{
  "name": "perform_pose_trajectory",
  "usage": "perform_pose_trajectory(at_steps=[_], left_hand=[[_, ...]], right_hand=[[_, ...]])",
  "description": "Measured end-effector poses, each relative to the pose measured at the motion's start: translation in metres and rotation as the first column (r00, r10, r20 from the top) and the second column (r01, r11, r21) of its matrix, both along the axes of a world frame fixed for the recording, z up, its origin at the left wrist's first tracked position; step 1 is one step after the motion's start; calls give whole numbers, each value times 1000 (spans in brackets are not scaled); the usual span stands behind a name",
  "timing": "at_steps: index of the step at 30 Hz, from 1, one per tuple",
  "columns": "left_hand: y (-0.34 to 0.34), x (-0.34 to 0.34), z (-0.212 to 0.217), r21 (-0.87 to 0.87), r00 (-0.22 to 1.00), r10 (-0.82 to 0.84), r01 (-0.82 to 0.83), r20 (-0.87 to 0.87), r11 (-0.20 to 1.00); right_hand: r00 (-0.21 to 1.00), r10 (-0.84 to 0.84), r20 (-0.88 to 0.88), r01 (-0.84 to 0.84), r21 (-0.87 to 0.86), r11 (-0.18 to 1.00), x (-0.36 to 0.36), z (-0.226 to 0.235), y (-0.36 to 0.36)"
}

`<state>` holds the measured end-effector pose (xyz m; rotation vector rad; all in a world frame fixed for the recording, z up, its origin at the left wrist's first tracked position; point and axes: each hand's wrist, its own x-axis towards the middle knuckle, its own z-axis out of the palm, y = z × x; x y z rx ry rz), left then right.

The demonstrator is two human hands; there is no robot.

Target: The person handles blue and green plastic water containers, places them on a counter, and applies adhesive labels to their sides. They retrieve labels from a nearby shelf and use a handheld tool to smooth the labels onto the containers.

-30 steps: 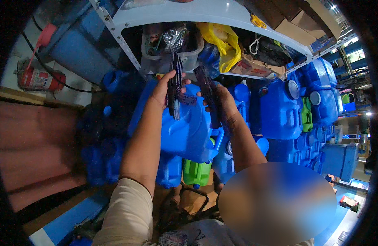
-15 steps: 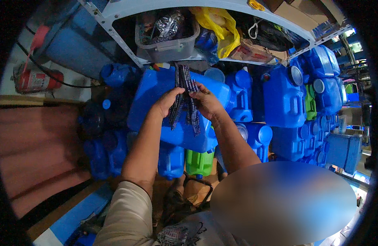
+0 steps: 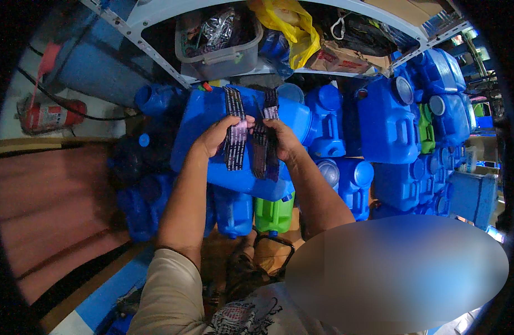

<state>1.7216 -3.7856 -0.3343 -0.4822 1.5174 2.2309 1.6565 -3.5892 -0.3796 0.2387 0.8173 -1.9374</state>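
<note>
My left hand [image 3: 217, 135] pinches a long dark strip [image 3: 234, 153] with rows of pale print, thumb across its middle. In my right hand [image 3: 284, 139] are darker strips of similar look [image 3: 260, 155], bunched and hanging down; whether these are cloth or plastic I cannot tell. Both hands are raised over a large blue plastic container [image 3: 198, 120] lying below them, with a small gap between the left and right strips. Parts of the right hand's fingers are hidden behind the strips.
Blue jerrycans [image 3: 388, 123] stand stacked to the right, and a green jerrycan [image 3: 274, 215] stands below my hands. A metal shelf [image 3: 156, 47] ahead holds a clear plastic bin [image 3: 223, 61] and a yellow bag [image 3: 301, 47]. A red fire extinguisher [image 3: 53, 116] lies at the left.
My hands have drawn slightly apart, and the strips now hang farther from each other. The left strip has turned its printed face into view. The whole view has shifted a little.
</note>
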Motion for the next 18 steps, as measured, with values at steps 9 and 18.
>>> perform_pose_trajectory(at_steps=[9, 18], left_hand=[[-17, -9, 15, -697, 999, 43, -34, -5, 716], [-21, -161, 80, -489, 926, 251, -364, -282, 793]], right_hand=[[998, -12, -56, 17, 99, 995, 10, 7, 21], [997, 34, -68, -24, 143, 989, 0, 7, 21]])
